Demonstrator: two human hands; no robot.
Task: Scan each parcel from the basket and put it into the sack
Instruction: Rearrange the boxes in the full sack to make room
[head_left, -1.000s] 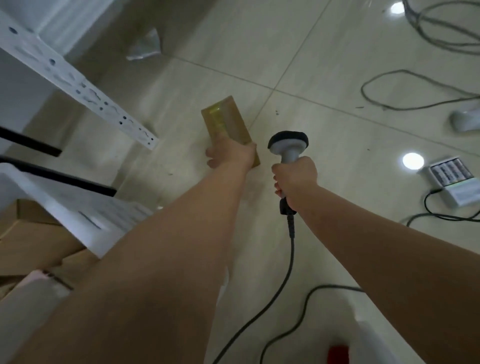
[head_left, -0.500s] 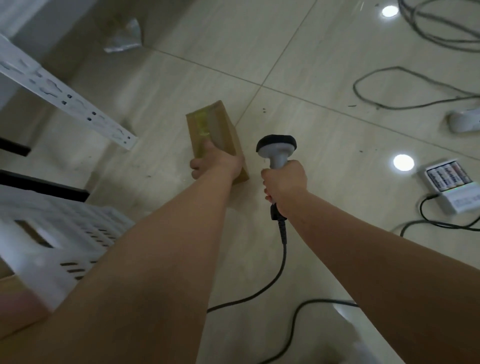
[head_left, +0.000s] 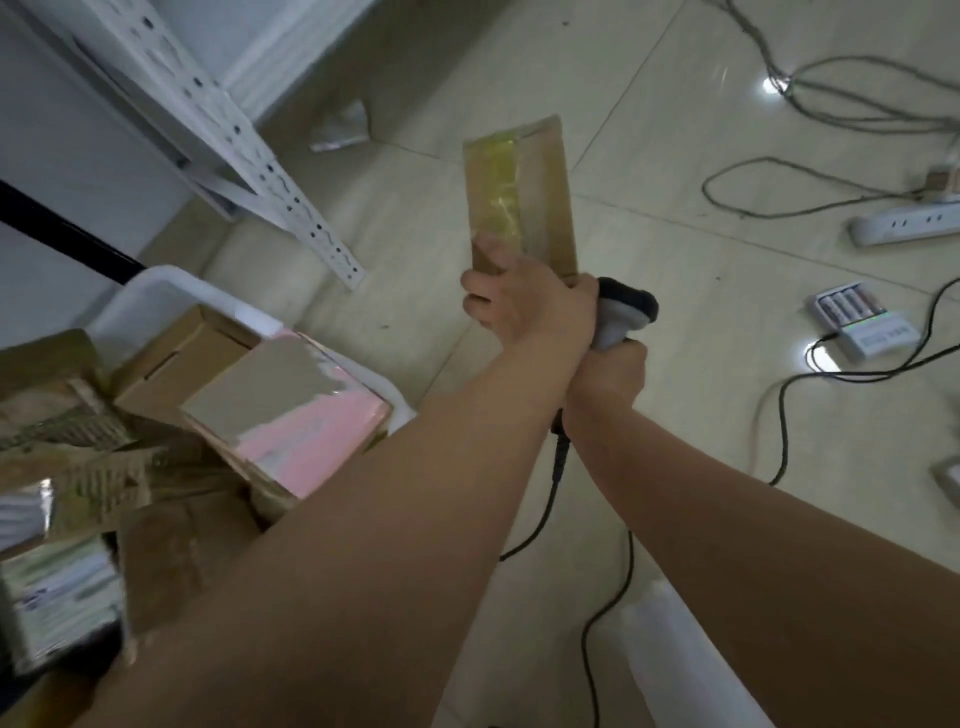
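My left hand (head_left: 524, 306) grips the lower end of a brown cardboard parcel (head_left: 524, 197) sealed with yellowish tape, held upright over the floor. My right hand (head_left: 610, 374) holds the handle of a grey and black barcode scanner (head_left: 626, 312), whose head sits right behind my left hand, partly hidden by it. The scanner's black cord (head_left: 558, 467) hangs down between my forearms. A white basket (head_left: 171, 288) at the left holds several cardboard parcels, one with a pink face (head_left: 301, 421). A white sack edge (head_left: 675, 654) shows at the bottom right.
A white perforated shelf post (head_left: 249, 150) slants down at the upper left. On the tiled floor to the right lie cables (head_left: 779, 202), a power strip (head_left: 904, 223) and a battery charger (head_left: 857, 322). A crumpled scrap (head_left: 343, 130) lies near the wall.
My left hand has lifted the parcel and moved right until it overlaps the scanner head. The view has swung so that the basket of parcels fills the left side.
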